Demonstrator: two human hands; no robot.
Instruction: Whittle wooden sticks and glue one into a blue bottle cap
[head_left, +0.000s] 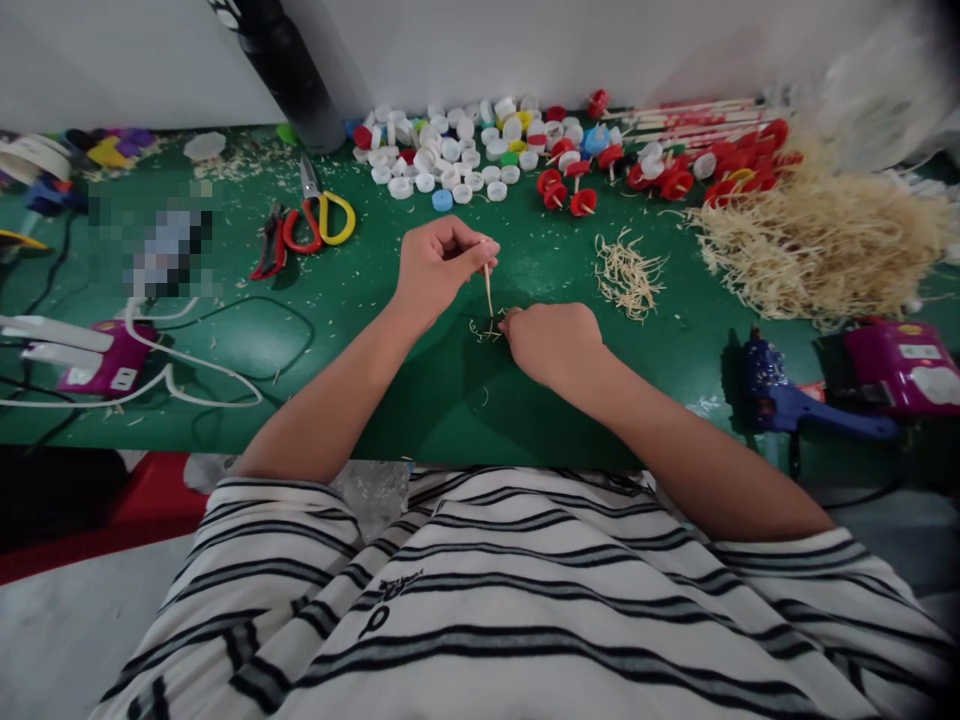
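Observation:
My left hand pinches the top of a thin, pale wooden stick, which points down toward the green tabletop. Close to the stick's lower end, my right hand is closed with its fingertips together. Curly pale fibres stick out by those fingertips; how many strands the fingers grip is hidden. A small tangle of the same fibres lies to the right, beyond my right hand.
Plastic bottle caps spread along the back, beside red caps on sticks. A large fibre heap and a blue glue gun occupy the right. Scissors, red-handled pliers, a black bottle and cables are left.

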